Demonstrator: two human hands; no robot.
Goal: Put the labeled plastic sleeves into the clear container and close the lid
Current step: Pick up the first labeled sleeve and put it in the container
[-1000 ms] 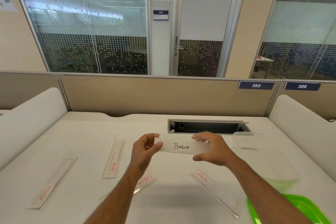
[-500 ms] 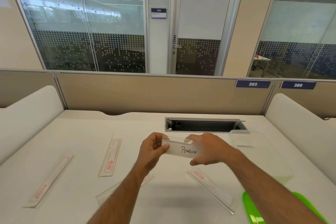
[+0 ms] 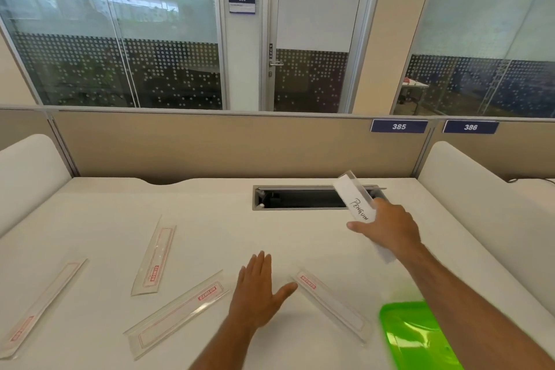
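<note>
While the right hand (image 3: 387,230) is clamped around the "PENGUIN" sleeve (image 3: 359,209), thumb on the near face and fingers wrapped behind, the left hand (image 3: 258,291) is just flat and open over the bench (image 3: 90,219), fingers spread, holding nothing. The sleeve's long axis runs tilted, top end leaning up and away to the left of the right hand, bottom end poking out below the wrist.

What matters for the next move: the clear container has to be somewhere past the right hand's far side, but honestly it's so see-through that it can't be made out for sure here, so no telling if the sleeve is over it yet. The green lid (image 3: 417,339) sits under the right forearm, way closer to the right hand than the left.

Four more sleeves lie flat on the bench. One (image 3: 332,302) is just right of the left hand's thumb, running diagonally away from it. Another (image 3: 177,311) is just left of that hand. The other two (image 3: 154,260) (image 3: 42,306) are further off to its left. Probably the left hand grabs next.
</note>
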